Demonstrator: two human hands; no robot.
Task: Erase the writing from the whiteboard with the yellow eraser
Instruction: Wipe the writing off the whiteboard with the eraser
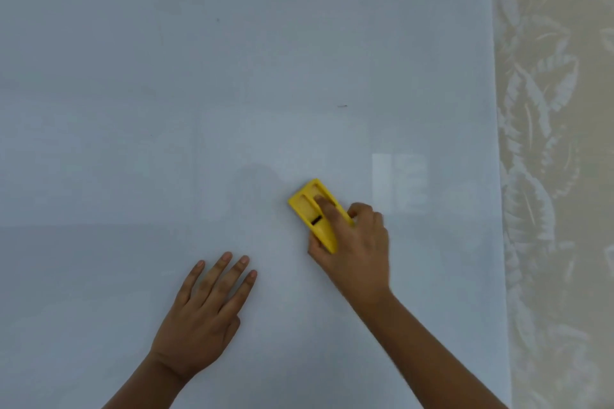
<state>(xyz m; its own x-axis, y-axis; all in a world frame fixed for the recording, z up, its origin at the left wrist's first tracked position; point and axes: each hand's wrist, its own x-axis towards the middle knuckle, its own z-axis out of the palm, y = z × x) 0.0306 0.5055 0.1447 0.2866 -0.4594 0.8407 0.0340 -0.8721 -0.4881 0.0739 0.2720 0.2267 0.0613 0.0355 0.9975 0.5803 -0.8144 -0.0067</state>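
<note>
The whiteboard (232,76) fills most of the view, glossy and nearly bare. Only a short dark mark (342,106) right of centre and a tiny speck (218,20) higher up show on it. My right hand (357,249) grips the yellow eraser (309,206) and presses it flat on the board, index finger lying along its top. The eraser points up and to the left. My left hand (206,312) rests flat on the board below and left of the eraser, fingers spread, holding nothing.
The board's right edge (498,176) runs top to bottom. Beyond it lies a beige cloth with a leaf pattern (558,143). A pale window reflection (398,181) sits on the board right of the eraser.
</note>
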